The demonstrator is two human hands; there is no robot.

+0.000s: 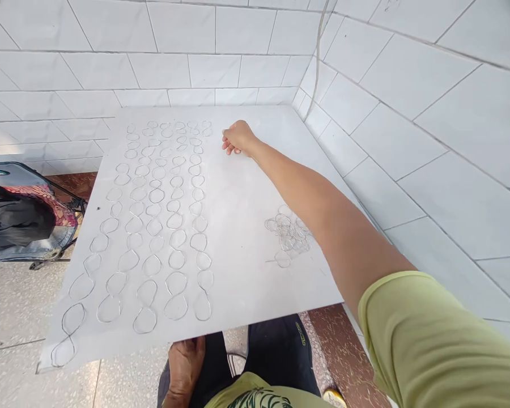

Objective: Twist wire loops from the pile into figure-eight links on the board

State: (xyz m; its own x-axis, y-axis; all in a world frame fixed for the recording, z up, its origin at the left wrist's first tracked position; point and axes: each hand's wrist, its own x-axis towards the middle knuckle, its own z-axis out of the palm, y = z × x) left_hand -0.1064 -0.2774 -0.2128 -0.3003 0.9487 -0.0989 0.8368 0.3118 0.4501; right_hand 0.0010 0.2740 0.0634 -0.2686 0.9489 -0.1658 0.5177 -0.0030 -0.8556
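My right hand (238, 137) is stretched out over the far part of the white tabletop (246, 187). Its fingers are curled in, and whatever they may hold is too small or hidden to see. Just left of it lies a figure-eight wire piece (207, 129), the end of the far row. Several more such pieces (177, 249) are laid out in columns across the left half of the table. A tangled heap of wire pieces (289, 233) lies on the right, beside my forearm. My left hand (187, 362) is low at the table's front edge near my thigh, its fingertips hidden.
White tiled walls (178, 71) meet in a corner behind and to the right of the table. A cable (318, 62) hangs down that corner. On the left, a folding chair (46, 226) with dark cloth stands on the speckled floor (12, 306).
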